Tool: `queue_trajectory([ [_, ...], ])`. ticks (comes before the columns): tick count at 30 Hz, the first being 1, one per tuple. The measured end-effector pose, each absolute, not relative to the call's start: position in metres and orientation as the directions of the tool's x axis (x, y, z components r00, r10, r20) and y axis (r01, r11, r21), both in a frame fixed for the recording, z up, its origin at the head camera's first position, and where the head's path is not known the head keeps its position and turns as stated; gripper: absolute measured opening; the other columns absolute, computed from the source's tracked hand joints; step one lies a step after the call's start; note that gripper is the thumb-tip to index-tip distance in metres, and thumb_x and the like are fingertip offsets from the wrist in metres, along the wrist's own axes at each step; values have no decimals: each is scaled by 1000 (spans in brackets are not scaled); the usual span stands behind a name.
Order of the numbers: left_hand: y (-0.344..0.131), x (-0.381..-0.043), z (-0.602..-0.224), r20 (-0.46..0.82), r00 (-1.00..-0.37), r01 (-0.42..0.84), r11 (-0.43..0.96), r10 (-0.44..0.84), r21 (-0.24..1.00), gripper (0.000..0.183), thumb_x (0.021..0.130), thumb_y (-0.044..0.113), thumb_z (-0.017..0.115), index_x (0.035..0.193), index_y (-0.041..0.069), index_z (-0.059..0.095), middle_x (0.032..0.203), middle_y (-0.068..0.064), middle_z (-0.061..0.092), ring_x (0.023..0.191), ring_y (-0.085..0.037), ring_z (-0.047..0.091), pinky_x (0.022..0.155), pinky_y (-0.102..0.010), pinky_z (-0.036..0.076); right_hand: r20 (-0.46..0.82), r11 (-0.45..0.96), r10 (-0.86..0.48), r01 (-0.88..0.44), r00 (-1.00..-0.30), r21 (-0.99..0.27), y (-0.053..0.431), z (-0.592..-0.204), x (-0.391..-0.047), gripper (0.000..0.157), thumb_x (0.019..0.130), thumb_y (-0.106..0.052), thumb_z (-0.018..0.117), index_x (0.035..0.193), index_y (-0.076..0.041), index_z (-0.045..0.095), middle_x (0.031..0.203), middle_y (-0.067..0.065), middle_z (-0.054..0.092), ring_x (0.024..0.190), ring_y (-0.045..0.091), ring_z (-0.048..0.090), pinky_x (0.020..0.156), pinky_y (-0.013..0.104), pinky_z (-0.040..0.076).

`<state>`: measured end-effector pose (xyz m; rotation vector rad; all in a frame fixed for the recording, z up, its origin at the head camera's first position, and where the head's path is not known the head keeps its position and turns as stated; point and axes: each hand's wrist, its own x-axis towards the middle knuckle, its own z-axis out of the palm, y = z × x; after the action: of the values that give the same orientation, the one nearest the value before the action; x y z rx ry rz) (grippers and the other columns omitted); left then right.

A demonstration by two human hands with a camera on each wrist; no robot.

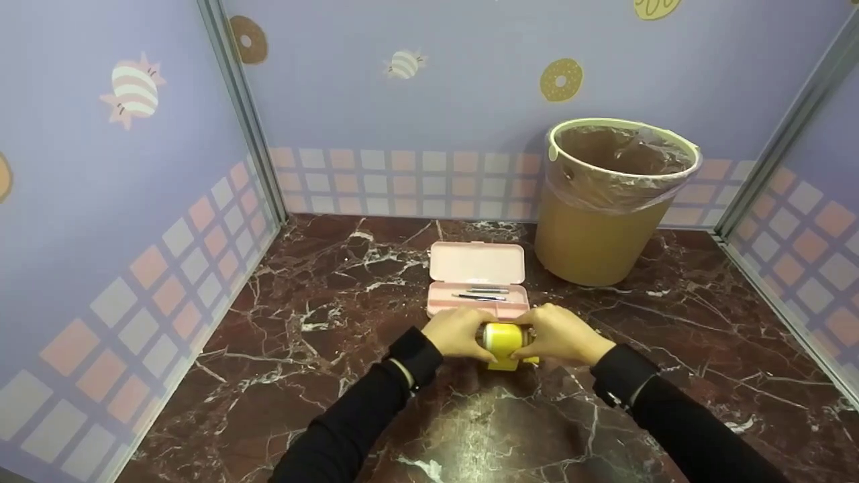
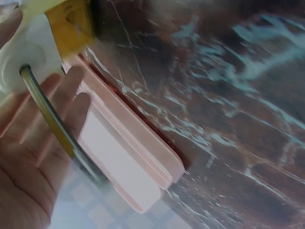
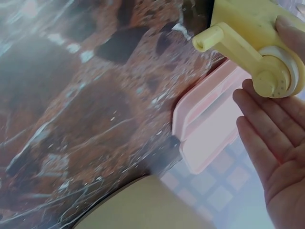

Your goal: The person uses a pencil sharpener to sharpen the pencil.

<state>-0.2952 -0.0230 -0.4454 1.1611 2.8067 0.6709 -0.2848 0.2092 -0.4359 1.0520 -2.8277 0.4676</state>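
A yellow crank pencil sharpener is held between both hands just above the table. My left hand grips its white-faced side, thumb near, fingers behind. A pencil sticks out of the hole in that white face and passes in front of the left fingers. On the other side my right hand holds the sharpener, thumb on the yellow body and fingers behind the crank. The yellow crank handle shows in the right wrist view. Right behind the hands lies an open pink pencil case with several pencils inside.
A tan trash bin with a clear plastic liner stands at the back right. The dark red marbled table is walled by patterned panels at the back, left and right.
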Motion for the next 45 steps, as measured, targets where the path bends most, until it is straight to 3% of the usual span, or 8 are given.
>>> queue_trajectory([
  [7,-13,-296,-457,116,-724,675,665,680,319,58,69,42,91,119,20,71,105,1,77,90,-14,69,75,-25,52,203,690,-644,-675,-738,-262,198,-437,-282,32,70,-34,90,96,-20,76,80,-5,73,67,6,56,63,26,46],
  [16,-5,-294,-458,130,-772,629,718,622,297,48,65,50,91,96,19,71,88,3,75,70,-7,58,57,-20,39,211,712,-629,-664,-748,-230,196,-436,-280,33,68,-38,90,91,-21,75,76,-6,71,65,8,55,60,27,45],
  [28,-2,-292,-458,119,-790,603,726,602,329,55,66,44,89,113,21,71,89,4,75,71,-7,58,60,-21,43,206,722,-619,-653,-758,-229,195,-436,-279,30,68,-37,90,85,-20,72,71,-8,66,62,7,50,59,26,43],
  [30,-2,-292,-458,114,-793,597,725,598,343,53,66,44,89,111,20,72,85,4,73,68,-7,56,58,-21,42,215,717,-623,-659,-752,-229,195,-437,-279,29,69,-36,90,85,-19,72,72,-7,67,63,8,52,60,27,44],
  [36,-2,-294,-460,111,-801,585,728,589,358,39,65,44,90,84,19,66,71,10,59,62,-6,50,54,-20,37,267,693,-635,-687,-725,-217,198,-444,-278,33,73,-33,88,96,-14,74,82,-1,75,68,13,64,63,31,52],
  [41,-3,-296,-461,130,-780,614,711,612,344,42,64,44,92,81,17,65,71,9,59,60,-6,49,53,-20,37,275,670,-637,-693,-720,-265,209,-453,-276,42,74,-30,89,108,-12,73,96,3,79,79,17,72,73,35,58],
  [45,-3,-297,-461,121,-769,626,700,628,345,42,63,38,93,82,13,65,72,7,59,60,-6,47,54,-20,36,211,675,-618,-649,-757,-351,223,-459,-272,34,72,-21,91,99,-10,74,84,2,76,69,10,65,66,30,55],
])
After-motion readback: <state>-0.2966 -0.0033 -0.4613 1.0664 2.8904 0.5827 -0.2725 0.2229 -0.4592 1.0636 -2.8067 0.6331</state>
